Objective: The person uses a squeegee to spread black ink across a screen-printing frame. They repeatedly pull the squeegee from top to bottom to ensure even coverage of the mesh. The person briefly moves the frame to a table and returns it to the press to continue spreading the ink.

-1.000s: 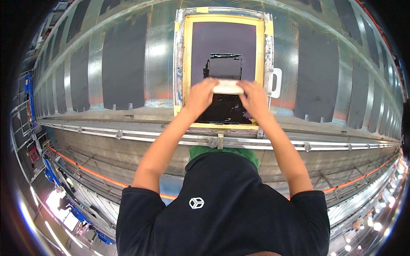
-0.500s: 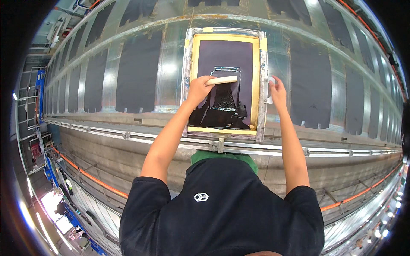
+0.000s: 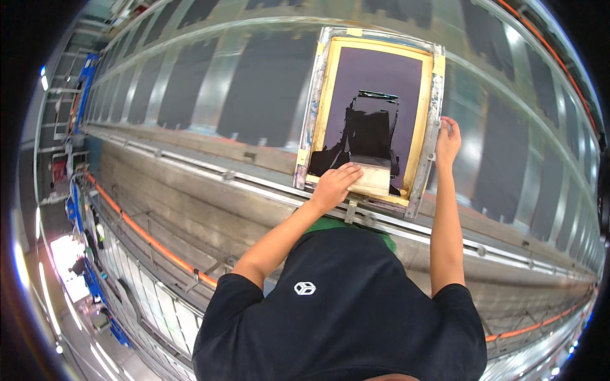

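A screen-printing frame (image 3: 318, 108) with a yellow border and dark purple mesh lies on a long metal table. Black ink (image 3: 372, 136) is smeared over the mesh's lower middle. My left hand (image 3: 333, 185) grips a pale wooden squeegee (image 3: 372, 180) at the near end of the frame, resting on the mesh. My right hand (image 3: 448, 141) holds the frame's right edge, fingers curled on the metal rim.
Dark fabric panels (image 3: 260, 82) lie in a row along the table (image 3: 210, 149) to the left and right of the frame. A metal rail (image 3: 445, 235) runs along the table's near edge. An orange line (image 3: 146, 235) runs below it.
My left hand pulled the squeegee down the mesh to the near end of the frame. My right hand left the squeegee and took the frame's right edge. The view has turned.
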Demonstrator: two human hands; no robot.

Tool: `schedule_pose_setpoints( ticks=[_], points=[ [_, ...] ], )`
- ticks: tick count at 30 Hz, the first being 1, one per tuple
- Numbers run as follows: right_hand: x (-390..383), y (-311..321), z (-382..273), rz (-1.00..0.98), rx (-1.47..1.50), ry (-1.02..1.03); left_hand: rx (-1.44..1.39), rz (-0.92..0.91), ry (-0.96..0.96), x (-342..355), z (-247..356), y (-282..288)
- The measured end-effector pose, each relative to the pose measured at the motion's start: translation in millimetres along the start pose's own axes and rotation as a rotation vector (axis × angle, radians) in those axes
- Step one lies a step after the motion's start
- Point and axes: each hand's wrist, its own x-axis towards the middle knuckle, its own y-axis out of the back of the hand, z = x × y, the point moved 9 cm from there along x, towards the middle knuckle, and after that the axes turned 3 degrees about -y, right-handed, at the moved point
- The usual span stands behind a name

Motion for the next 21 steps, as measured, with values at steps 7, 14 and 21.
schedule_pose_setpoints(
  ticks=[7,14,21],
  points=[
    [-94,-196,-33,-0.050,0.154,-0.009,0.049,-0.063,0.056,-59,-134,118],
    [-139,-295,-68,-0.052,0.110,-0.015,0.060,-0.353,-0.147,-109,-225,199],
    [-156,-314,-89,0.003,-0.142,0.025,-0.283,-0.425,0.320,-94,-298,228]
  ],
)
